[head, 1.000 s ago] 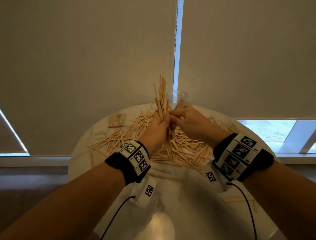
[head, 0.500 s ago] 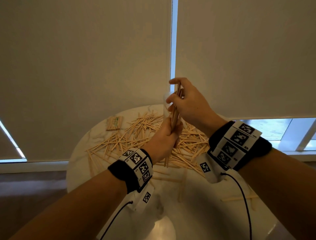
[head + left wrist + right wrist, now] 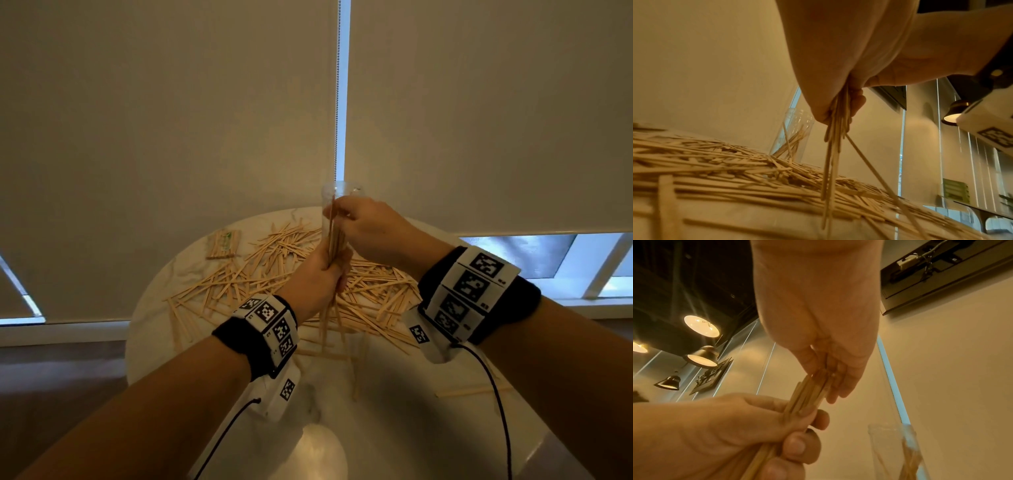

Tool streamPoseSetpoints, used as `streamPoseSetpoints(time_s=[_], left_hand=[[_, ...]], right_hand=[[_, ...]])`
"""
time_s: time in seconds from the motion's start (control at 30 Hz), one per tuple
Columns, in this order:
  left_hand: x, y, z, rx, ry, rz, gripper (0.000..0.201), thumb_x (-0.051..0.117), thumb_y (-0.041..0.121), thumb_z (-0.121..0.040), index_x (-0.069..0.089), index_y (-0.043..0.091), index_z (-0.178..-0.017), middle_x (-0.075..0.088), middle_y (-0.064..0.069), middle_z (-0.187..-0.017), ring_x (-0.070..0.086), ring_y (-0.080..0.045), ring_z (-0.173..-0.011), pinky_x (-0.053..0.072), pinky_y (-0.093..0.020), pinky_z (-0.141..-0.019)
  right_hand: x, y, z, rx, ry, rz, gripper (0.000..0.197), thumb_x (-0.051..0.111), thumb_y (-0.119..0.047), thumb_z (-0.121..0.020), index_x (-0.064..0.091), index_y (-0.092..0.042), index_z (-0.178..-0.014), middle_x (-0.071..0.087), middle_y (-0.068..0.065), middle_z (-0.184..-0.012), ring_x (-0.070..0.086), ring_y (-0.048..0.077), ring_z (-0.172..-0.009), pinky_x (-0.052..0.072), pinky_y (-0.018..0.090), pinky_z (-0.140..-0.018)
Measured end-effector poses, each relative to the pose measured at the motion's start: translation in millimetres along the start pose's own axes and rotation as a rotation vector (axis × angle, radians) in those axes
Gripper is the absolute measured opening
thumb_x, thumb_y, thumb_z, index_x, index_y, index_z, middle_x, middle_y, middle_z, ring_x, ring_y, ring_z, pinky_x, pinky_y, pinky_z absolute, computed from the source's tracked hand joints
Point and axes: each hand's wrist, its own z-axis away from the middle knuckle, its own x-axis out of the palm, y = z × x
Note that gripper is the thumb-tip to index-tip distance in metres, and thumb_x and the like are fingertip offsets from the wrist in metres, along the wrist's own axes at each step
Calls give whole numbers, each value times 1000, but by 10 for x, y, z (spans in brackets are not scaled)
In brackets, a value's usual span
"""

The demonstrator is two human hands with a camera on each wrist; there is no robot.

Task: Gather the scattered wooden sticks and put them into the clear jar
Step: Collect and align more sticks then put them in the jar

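Clutching stick bundle [image 3: 331, 240] — left hand [image 3: 317, 277], right hand [image 3: 370, 226] pinching top

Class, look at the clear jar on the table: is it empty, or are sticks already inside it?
Partly filled. In the left wrist view the clear jar stands with several wooden sticks leaning inside, well below its open mouth.

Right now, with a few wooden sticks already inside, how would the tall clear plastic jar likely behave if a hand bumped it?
The tall clear plastic jar looks narrow for its height and thin-walled, so probably light and apt to tip. The few thin wooden sticks leaning inside likely add little weight. The scattered sticks crowd its base, so it might not slide cleanly.
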Motion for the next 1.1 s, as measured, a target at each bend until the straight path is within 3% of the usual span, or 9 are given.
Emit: streamPoseSetpoints(time_s=[0.1, 0.17, 0.33, 0.4, 0.6, 0.73, 0.83, 0.97, 1.1], left_hand=[[-85, -18, -26, -14, 137, 58, 12, 42, 28, -105, 52, 22, -103, 51, 1, -71, 48, -16, -62, 46, -41, -65], [-196, -30, -87, -23, 285, 124, 16, 42, 31, -106, 50, 18, -101, 51, 3, -71, 49, -12, -60, 47, -39, -63], [-347, 39, -175, -1, 466, 364, 15, 39, 20, -107, 43, 17, -93, 45, 2, -70, 42, -8, -54, 42, -28, -55], [-356, 64, -174, 12, 474, 415, 16, 39, 19, -108, 42, 17, -92, 45, 2, -69, 41, -8, -52, 42, -27, -53], [-650, 55, -216, -55, 705, 477, 14, 38, 20, -108, 42, 18, -94, 43, 1, -69, 40, -8, -50, 42, -26, -50], [-410, 86, -68, -115, 496, 379, 29, 40, 41, -105, 44, 16, -91, 39, 3, -64, 36, -9, -49, 38, -24, -47], [-127, 136, 14, -128, 319, 232, 70, 49, 75, -85, 58, 6, -94, 59, -11, -71, 55, -29, -59, 52, -37, -60], [-102, 77, -68, -235, 440, 213, 46, 52, 58, -90, 60, 17, -108, 72, -7, -97, 70, -26, -90, 57, -52, -86], [-164, 153, -95, -249, 562, 472, 23, 42, 32, -105, 51, 14, -95, 56, 0, -69, 52, -13, -53, 48, -34, -59]], right_hand=[[47, 17, 78, 49, 6, -136, 56, 46, -26, -102, 26, -22, -154, 37, 7, -155, 51, 24, -128, 44, 31, -95], [97, 63, 172, 112, -38, -172, 65, 50, -29, -99, 18, -25, -155, 39, 7, -153, 59, 22, -117, 49, 31, -86], [390, 195, 408, 123, -473, 145, 45, 60, -34, -95, 49, -19, -136, 69, -3, -111, 65, 17, -100, 53, 37, -91], [475, 228, 448, 138, -464, 87, 20, 56, -24, -99, 64, -17, -116, 74, -5, -97, 70, 13, -88, 57, 31, -82], [436, 285, 417, 324, -290, -195, 20, 51, -14, -102, 70, -8, -102, 75, 3, -92, 75, 15, -78, 62, 36, -77], [387, 131, 317, 218, 58, -211, 33, 41, -28, -105, 69, -12, -97, 72, -1, -89, 70, 14, -77, 61, 40, -73], [364, -91, 283, 89, -14, 87, 29, 41, -21, -102, 64, -13, -86, 67, 0, -78, 63, 16, -68, 51, 30, -58], [396, -143, 263, 84, -277, 111, 28, 44, -20, -98, 56, -12, -122, 67, 5, -99, 64, 19, -85, 54, 31, -73], [430, -34, 387, 102, -457, -47, 58, 61, -35, -89, 38, -19, -140, 62, 1, -119, 61, 16, -104, 51, 36, -90]])
